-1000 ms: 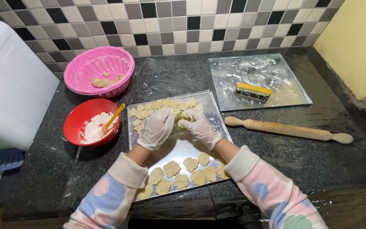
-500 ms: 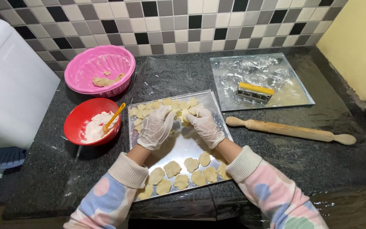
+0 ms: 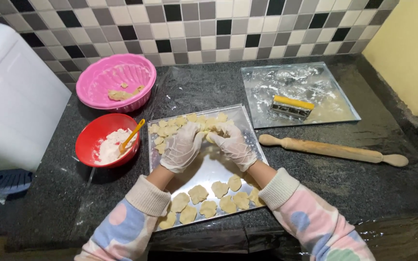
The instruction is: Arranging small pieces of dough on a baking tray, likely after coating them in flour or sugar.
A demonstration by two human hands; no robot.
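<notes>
both hands (image 3: 206,145) crowd dough pieces (image 3: 172,129) near tray's (image 3: 214,169) far edge.

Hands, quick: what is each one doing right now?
Left hand: gloved, fingers curled over the dough pieces on the tray; grip cannot be told.
Right hand: gloved, pinching a dough piece.

red bowl (image 3: 103,140) crowds tray (image 3: 209,166) left; rolling pin (image 3: 332,150) right.

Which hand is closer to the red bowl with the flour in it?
Left. The left gloved hand rests on the metal baking tray right beside the red plastic bowl; the right gloved hand sits further away, toward the wooden rolling pin.
</notes>
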